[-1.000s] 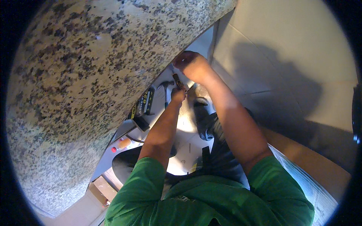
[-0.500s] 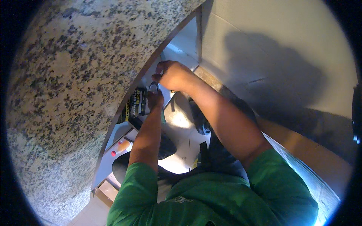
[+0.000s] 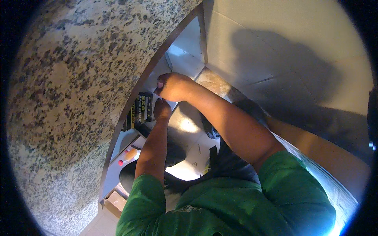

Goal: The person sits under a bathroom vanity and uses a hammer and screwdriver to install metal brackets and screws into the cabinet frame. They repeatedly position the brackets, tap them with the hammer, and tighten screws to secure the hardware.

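The left hand (image 3: pixel 162 110) and right hand (image 3: pixel 175 87) drew nearer the black box (image 3: pixel 145 107) as the counter's brown edge (image 3: pixel 168 40) swung into view.

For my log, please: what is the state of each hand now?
Left hand: partly curled; cannot tell whether it holds anything.
Right hand: curled; any held thing is hidden.

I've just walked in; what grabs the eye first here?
The huge, pale, dark-speckled stone slab fills the picture's left side. Near the centre, the person's bare left grip and right grip are close together beside a black-and-yellow printed package. A broad dark shadow spreads over the pale wall at right.
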{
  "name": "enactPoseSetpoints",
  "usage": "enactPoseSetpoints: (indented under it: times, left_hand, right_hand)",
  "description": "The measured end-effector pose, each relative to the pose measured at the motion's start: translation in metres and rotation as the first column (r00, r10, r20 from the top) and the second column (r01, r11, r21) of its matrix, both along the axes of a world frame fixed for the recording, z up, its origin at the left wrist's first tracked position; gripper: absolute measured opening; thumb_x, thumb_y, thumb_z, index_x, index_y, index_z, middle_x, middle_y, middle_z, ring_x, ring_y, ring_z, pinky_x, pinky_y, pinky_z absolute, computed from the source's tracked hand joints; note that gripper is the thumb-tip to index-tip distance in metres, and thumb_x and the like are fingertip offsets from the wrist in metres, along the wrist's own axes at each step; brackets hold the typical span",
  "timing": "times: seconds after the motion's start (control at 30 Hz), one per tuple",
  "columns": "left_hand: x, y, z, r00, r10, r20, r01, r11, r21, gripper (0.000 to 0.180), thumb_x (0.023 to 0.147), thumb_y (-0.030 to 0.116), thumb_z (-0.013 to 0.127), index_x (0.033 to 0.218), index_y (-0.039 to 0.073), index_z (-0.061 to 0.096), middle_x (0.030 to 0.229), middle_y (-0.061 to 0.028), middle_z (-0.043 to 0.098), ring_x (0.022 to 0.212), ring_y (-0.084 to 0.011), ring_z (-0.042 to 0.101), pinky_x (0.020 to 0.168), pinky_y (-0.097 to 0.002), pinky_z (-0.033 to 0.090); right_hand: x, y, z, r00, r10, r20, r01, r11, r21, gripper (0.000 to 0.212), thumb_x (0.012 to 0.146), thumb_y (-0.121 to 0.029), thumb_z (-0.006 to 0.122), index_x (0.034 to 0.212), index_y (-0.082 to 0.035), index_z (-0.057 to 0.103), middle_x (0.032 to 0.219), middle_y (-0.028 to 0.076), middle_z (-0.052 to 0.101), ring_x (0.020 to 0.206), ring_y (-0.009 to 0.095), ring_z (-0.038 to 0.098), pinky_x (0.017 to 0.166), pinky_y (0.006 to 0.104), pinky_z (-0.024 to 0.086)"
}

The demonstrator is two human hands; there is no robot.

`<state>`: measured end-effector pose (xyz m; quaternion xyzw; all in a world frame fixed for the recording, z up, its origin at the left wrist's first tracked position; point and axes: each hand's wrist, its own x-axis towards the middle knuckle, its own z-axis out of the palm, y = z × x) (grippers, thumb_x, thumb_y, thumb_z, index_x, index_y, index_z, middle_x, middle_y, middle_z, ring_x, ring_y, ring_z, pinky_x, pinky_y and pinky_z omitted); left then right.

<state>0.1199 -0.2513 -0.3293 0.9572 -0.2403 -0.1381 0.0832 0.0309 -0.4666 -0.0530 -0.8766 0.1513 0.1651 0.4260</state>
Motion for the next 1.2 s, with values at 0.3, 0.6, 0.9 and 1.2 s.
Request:
enactPoseSetpoints:
  times: [0.3, 0.6, 0.9, 1.2]
  left_hand:
    - [-0.042, 0.035, 0.117, 0.97, -0.142, -0.195, 0.159, 0.985, 0.07, 0.036, 0.102, 0.034, 0.042, 0.105, 0.0, 0.053, 0.106, -0.0291, 0.065, 0.102, -0.0459, 0.063, 0.09, -0.0529, 0.049]
    - [-0.1, 0.07, 0.254, 0.947, -0.153, -0.283, 0.116, 0.983, -0.142, 0.027, 0.095, 0.026, 0.062, 0.094, -0.001, 0.058, 0.092, -0.0271, 0.067, 0.085, -0.0446, 0.066, 0.078, -0.0515, 0.052]
    - [-0.148, 0.066, 0.264, 0.975, -0.215, -0.059, 0.204, 0.967, -0.151, 0.023, 0.084, 0.015, 0.065, 0.099, -0.001, 0.059, 0.098, -0.0269, 0.067, 0.088, -0.0435, 0.067, 0.079, -0.0513, 0.054]
    - [-0.159, 0.15, 0.307, 0.941, -0.327, 0.087, 0.331, 0.836, -0.439, 0.021, 0.094, 0.015, 0.06, 0.108, 0.001, 0.066, 0.114, -0.0198, 0.067, 0.1, -0.0416, 0.064, 0.09, -0.0461, 0.051]
  right_hand:
    - [0.0, 0.014, -0.014, 0.992, 0.124, 0.01, -0.12, 0.975, -0.189, 0.056, 0.097, -0.055, 0.048, 0.109, -0.005, 0.072, 0.117, 0.019, 0.067, 0.111, 0.039, 0.062, 0.097, 0.0452, 0.049]
    - [-0.052, 0.073, -0.022, 0.999, 0.036, -0.001, -0.035, 0.957, -0.288, 0.037, 0.085, -0.029, 0.064, 0.113, -0.006, 0.071, 0.118, 0.022, 0.067, 0.103, 0.038, 0.069, 0.091, 0.0461, 0.054]
    - [-0.103, 0.164, -0.026, 0.663, -0.507, -0.55, 0.742, 0.346, 0.574, 0.035, 0.097, -0.033, 0.059, 0.104, 0.0, 0.065, 0.083, 0.012, 0.067, 0.087, 0.03, 0.068, 0.08, 0.0426, 0.055]
    - [-0.066, 0.08, -0.13, 0.268, -0.675, -0.688, 0.528, -0.494, 0.69, 0.004, 0.089, -0.005, 0.055, 0.09, -0.001, 0.054, 0.077, 0.016, 0.056, 0.056, 0.025, 0.054, 0.049, 0.0421, 0.044]
